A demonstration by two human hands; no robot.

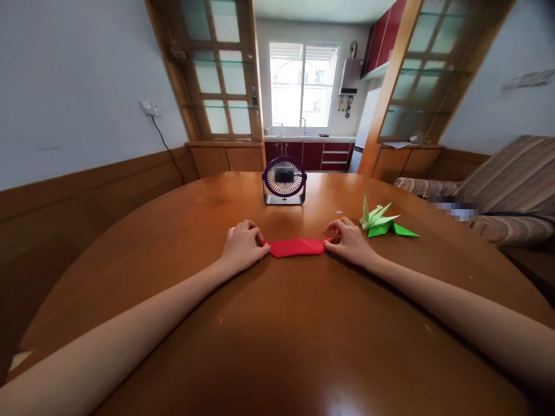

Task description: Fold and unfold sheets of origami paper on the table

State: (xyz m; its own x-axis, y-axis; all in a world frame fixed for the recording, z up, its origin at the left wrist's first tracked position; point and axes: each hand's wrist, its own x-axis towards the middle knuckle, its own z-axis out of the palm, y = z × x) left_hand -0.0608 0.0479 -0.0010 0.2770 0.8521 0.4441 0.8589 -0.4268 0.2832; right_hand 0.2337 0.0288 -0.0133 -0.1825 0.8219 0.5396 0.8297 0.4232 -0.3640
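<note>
on table [173, 242], both hands pinch red folded paper [297, 247]; no writing legible.

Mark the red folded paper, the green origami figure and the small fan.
red folded paper [297, 247], head view, middle of the strip.
green origami figure [380, 222], head view, its body.
small fan [284, 178], head view, grille centre.
</note>
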